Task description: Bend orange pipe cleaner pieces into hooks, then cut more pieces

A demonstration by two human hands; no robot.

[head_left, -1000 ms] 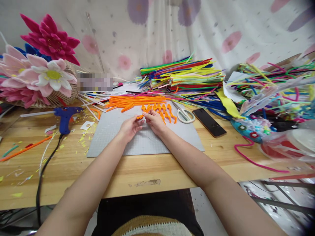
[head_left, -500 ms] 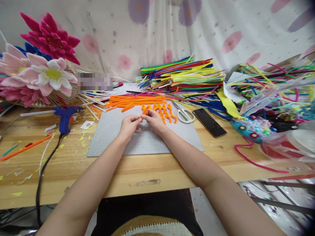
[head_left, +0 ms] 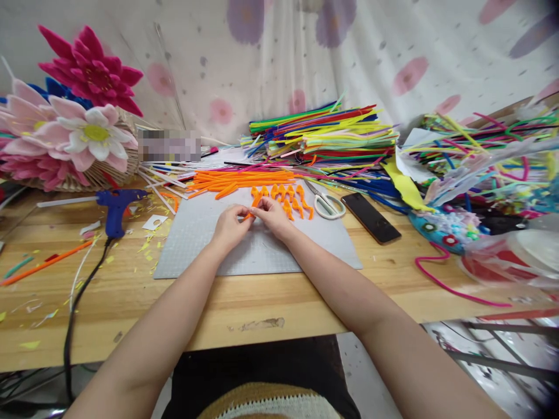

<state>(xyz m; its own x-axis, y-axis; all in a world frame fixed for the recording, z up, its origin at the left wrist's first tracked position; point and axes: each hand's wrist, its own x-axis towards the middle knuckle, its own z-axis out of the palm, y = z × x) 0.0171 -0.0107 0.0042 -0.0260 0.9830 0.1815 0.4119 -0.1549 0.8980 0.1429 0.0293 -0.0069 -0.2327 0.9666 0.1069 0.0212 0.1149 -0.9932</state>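
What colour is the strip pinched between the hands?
The strip is orange, best seen in the head view.

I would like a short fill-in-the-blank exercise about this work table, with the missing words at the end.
1. The left hand and the right hand hold a strip coloured ____.
2. In the picture, the phone lies to the ____ of the scissors.
3. The glue gun has a ____ body.

Missing words: orange; right; blue.
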